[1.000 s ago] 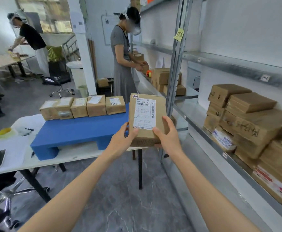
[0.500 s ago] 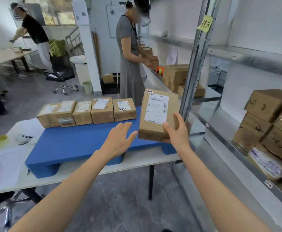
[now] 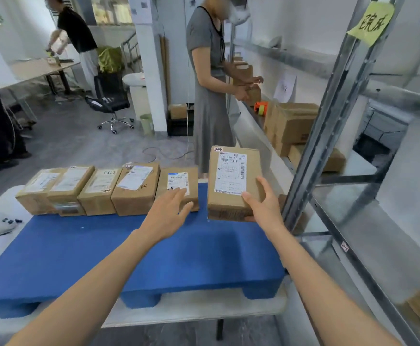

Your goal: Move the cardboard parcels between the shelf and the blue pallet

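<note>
Parcel (image 3: 231,181), likely light and stiff, gripped by our right hand (image 3: 264,208), thumb above, fingers round its near corner; leftward, our left hand (image 3: 169,213) lies open, empty.

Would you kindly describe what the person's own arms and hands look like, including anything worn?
Both arms are bare as far as the frame shows: no sleeve on the left forearm or right forearm. The left hand and right hand are ungloved, and no watch, bracelet or ring is visible on either.
</note>
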